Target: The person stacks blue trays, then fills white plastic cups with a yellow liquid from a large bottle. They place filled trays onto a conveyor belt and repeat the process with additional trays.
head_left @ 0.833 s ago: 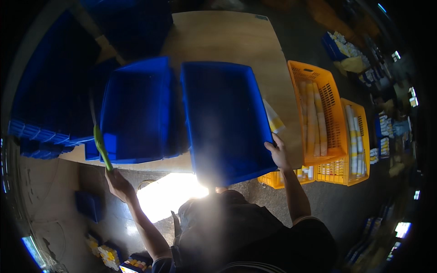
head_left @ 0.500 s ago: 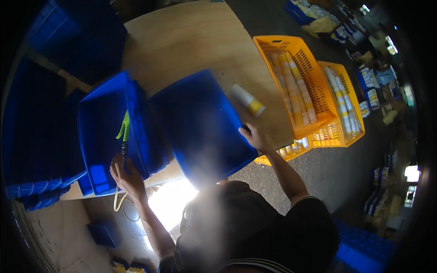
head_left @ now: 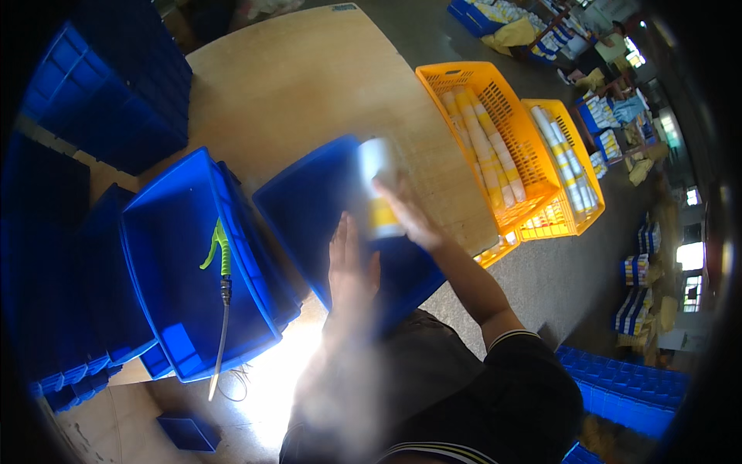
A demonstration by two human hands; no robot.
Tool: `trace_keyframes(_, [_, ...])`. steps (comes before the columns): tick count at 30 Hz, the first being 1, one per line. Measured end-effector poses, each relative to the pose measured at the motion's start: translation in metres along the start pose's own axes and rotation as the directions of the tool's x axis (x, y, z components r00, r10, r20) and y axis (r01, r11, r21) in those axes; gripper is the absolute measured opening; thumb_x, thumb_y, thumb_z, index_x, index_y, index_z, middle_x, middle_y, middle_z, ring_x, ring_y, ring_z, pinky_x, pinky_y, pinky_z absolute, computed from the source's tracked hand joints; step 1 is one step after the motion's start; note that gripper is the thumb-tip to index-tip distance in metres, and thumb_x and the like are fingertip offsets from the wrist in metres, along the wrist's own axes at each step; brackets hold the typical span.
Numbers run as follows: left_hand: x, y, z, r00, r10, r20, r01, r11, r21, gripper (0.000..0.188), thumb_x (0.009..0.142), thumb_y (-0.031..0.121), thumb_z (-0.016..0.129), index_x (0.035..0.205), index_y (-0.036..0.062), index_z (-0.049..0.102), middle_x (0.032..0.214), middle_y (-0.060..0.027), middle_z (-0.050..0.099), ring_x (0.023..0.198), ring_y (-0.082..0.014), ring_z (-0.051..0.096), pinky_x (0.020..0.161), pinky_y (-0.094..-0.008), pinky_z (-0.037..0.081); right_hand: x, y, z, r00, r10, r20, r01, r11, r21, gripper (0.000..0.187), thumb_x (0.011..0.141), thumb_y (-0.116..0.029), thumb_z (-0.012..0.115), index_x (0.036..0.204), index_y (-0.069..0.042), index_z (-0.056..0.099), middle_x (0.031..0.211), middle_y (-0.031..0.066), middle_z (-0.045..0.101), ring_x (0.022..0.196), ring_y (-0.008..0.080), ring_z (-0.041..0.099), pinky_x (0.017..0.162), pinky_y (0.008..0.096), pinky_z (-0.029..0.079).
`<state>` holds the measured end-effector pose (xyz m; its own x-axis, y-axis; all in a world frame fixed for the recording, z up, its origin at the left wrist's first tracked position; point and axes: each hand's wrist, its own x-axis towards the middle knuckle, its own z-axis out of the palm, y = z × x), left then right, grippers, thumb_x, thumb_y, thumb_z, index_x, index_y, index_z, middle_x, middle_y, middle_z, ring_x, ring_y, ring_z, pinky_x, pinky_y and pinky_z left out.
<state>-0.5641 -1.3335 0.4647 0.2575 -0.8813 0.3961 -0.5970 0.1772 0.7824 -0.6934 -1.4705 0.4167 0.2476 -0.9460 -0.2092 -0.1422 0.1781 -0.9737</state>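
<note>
My right hand [head_left: 411, 215] is closed round a white cylinder with a yellow band [head_left: 374, 160], somewhat blurred, held above a blue plastic bin [head_left: 297, 203] in front of me. Close to the cylinder's left side is my left hand [head_left: 349, 259], its fingers stretched out and nothing in it. Whether its fingertips touch the cylinder I cannot tell. In another blue bin [head_left: 176, 232] to the left lies a bright green air blow gun [head_left: 219, 246], its pale hose [head_left: 222, 332] hanging over the near rim.
Wooden tabletop [head_left: 301, 69] spreads beyond the bins. At the right edge stand yellow crates [head_left: 533, 166] holding rows of white-and-yellow cylinders. Stacked blue bins [head_left: 116, 93] rise at the far left, and more blue bins [head_left: 618, 387] stand low at the right.
My left hand has let go of the air gun's hose and moved right. My right hand has left the bin's rim and picked the cylinder off the table, bringing it over the bin.
</note>
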Motion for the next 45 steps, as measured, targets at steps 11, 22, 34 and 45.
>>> trace_keyframes(11, [0.022,-0.026,-0.03,0.981,0.08,-0.177,-0.014,0.939,0.344,0.047,0.067,-0.018,0.052,0.102,0.0028,0.074,0.086,-0.0106,0.065,0.075,-0.0241,0.063,0.066,-0.0324,0.057,0.05,0.024,0.057,0.814,0.268,0.515,-0.578,0.29,0.763,0.085,0.091,-0.061,0.052,0.142,0.001,0.023,0.131,0.0251,0.047,0.12,0.0366,0.051,0.103,0.0511,0.039])
trace_keyframes(22, [0.029,-0.04,-0.035,0.948,0.121,-0.296,0.082,0.803,0.591,0.026,0.073,-0.01,0.065,0.091,0.0051,0.076,0.072,-0.0069,0.064,0.063,-0.0199,0.061,0.054,-0.0307,0.052,0.051,0.027,0.098,0.816,0.193,0.544,-0.576,0.344,0.741,0.047,0.099,-0.05,0.048,0.117,-0.007,0.054,0.103,0.0107,0.063,0.1,0.0227,0.062,0.091,0.0398,0.051])
trace_keyframes(34, [0.02,-0.083,-0.043,0.956,-0.18,-0.234,0.29,0.721,0.63,0.013,0.087,0.003,0.063,0.098,0.002,0.07,0.084,-0.0151,0.072,0.071,-0.0276,0.072,0.056,-0.0332,0.059,0.028,0.021,0.142,0.681,0.409,0.607,-0.732,0.368,0.574,0.036,0.096,-0.028,0.058,0.118,-0.001,0.05,0.104,0.0132,0.06,0.098,0.0254,0.061,0.085,0.0379,0.051])
trace_keyframes(45, [0.005,-0.01,-0.079,0.995,-0.095,-0.003,0.058,0.582,0.811,0.024,0.087,0.015,0.064,0.066,0.0094,0.053,0.063,-0.0087,0.063,0.053,-0.0264,0.063,0.044,-0.0344,0.048,0.052,0.047,0.151,0.725,0.469,0.504,-0.646,0.21,0.734,0.03,0.097,-0.031,0.056,0.112,-0.005,0.051,0.096,0.0097,0.062,0.089,0.0238,0.064,0.083,0.0357,0.053])
